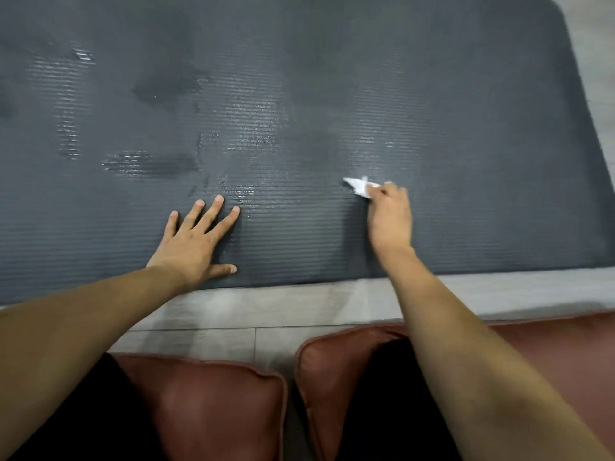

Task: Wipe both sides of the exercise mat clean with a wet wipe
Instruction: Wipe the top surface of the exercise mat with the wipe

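Floor mat (332,78); wipe (357,187) in right grip (389,211)

mat (332,94): left & top ends cut off by frame edge
wipe (357,186): mostly hidden in right hand (389,217), blurred
cushions (206,404): below mat, cut off at bottom

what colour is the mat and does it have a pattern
Dark grey mat with fine horizontal ribs, head view.
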`<action>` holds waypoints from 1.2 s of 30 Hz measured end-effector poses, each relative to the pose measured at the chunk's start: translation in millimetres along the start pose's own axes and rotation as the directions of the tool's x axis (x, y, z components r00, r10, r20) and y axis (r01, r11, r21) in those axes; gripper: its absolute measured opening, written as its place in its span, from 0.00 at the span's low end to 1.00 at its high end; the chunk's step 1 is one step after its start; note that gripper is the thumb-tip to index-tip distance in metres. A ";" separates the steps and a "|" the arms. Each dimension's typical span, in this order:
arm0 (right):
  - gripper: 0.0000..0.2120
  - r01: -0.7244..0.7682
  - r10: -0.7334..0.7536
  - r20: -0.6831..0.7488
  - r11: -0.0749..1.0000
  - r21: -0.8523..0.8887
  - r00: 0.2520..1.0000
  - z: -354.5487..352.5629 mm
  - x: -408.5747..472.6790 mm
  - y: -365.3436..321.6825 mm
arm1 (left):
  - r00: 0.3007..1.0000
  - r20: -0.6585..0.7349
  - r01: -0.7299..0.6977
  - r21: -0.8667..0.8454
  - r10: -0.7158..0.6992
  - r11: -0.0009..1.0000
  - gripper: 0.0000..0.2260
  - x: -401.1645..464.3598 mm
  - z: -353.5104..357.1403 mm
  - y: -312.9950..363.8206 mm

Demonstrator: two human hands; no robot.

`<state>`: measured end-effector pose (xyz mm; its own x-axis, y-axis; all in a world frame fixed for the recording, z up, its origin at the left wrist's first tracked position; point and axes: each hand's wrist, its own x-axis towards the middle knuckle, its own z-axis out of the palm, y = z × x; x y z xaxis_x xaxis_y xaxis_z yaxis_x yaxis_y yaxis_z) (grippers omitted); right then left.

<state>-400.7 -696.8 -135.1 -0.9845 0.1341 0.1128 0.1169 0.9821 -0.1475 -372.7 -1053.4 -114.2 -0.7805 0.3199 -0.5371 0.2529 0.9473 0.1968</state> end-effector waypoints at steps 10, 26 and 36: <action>0.14 0.182 -0.206 0.084 0.956 0.230 0.975 5.1 -84.6 -168.7 | 1.000 -0.003 -0.003 -0.009 0.003 1.000 0.49 -0.6 -1.4 -0.1; 0.11 -0.201 0.193 0.062 0.965 0.168 0.979 -6.6 -74.9 -114.7 | 1.000 0.018 0.006 0.016 -0.006 1.000 0.49 -0.1 -3.5 2.0; 0.12 -0.139 0.161 0.204 0.983 -0.119 0.966 -27.3 -72.3 -18.8 | 1.000 0.001 -0.005 0.006 0.005 1.000 0.50 1.9 0.3 -0.3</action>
<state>-328.2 -721.3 -113.6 -0.9585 0.2609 -0.1149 0.2673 0.9626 -0.0437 -374.1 -1053.1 -115.5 -0.7786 0.3244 -0.5371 0.2600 0.9459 0.1942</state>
